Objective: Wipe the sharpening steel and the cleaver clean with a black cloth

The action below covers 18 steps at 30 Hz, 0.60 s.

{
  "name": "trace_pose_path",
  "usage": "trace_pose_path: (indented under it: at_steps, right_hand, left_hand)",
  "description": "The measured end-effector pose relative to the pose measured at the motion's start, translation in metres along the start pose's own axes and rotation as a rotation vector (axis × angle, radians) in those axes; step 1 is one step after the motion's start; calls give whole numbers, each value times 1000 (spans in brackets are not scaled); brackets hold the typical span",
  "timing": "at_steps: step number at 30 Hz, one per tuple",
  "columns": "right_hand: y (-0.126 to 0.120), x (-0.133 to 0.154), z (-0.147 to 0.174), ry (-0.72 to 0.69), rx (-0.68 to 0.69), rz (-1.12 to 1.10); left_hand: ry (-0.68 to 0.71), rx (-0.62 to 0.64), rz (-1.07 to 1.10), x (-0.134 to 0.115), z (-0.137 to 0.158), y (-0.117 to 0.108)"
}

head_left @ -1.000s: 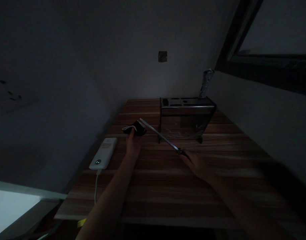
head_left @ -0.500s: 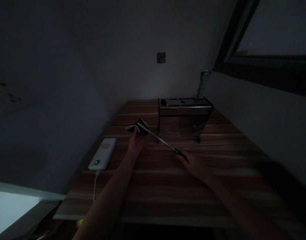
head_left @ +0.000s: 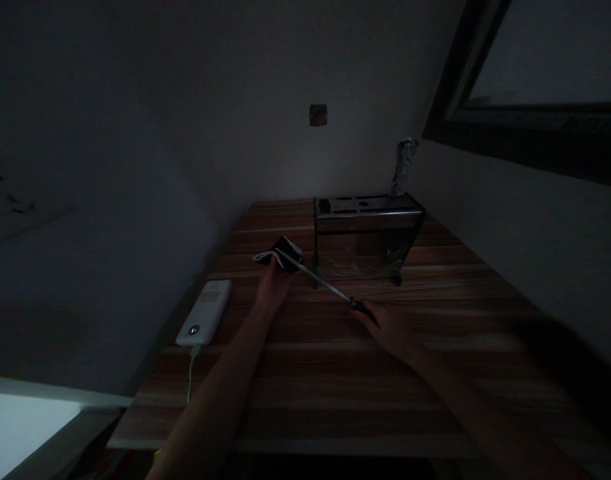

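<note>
In the dim head view, my left hand (head_left: 274,291) is closed on a dark cloth (head_left: 290,248) with a pale edge, held over the table. Closed around a black handle, my right hand (head_left: 388,328) holds a honing steel (head_left: 328,285). Its thin metal rod slants up to the left, and the tip lies on the cloth. Just beyond, to the right of the cloth, stands a knife rack (head_left: 369,208) with a slotted top and see-through front. A wrapped grey object (head_left: 404,167) sticks up from its right end.
A white power bank (head_left: 206,313) with a lit round display and plugged-in cable (head_left: 190,373) lies at left on the striped wooden table (head_left: 345,373). Walls close in at the back and both sides. A dark blurred shape (head_left: 560,360) is at the right edge.
The cloth and left hand have shifted slightly to the right, so the rod's tip reaches further over the cloth. My right hand stays nearly still. The camera view has moved slightly.
</note>
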State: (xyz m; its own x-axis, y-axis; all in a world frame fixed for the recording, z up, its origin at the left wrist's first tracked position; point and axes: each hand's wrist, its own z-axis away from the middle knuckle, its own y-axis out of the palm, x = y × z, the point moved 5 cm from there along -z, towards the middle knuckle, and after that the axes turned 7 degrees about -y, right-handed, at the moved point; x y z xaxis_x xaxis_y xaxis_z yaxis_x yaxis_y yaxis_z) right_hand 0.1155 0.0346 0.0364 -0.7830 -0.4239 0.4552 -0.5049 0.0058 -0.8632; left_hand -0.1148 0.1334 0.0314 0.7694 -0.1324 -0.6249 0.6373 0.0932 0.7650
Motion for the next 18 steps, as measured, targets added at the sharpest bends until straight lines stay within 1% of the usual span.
trace_pose_path:
  at_steps: [5,9,14,18]
  right_hand:
    - [0,1,0,-10,24,39]
    - [2,-1,0,-15,3,49]
    - [0,1,1,-19,-9,-2]
    - [-1,2,0,-23,-11,16]
  left_hand:
    - [79,8,16,-4,-1,0]
    - [146,37,-35,-9,2,5]
    - [234,-22,-97,-13,6,8]
    - [269,-69,-129,-13,8,7]
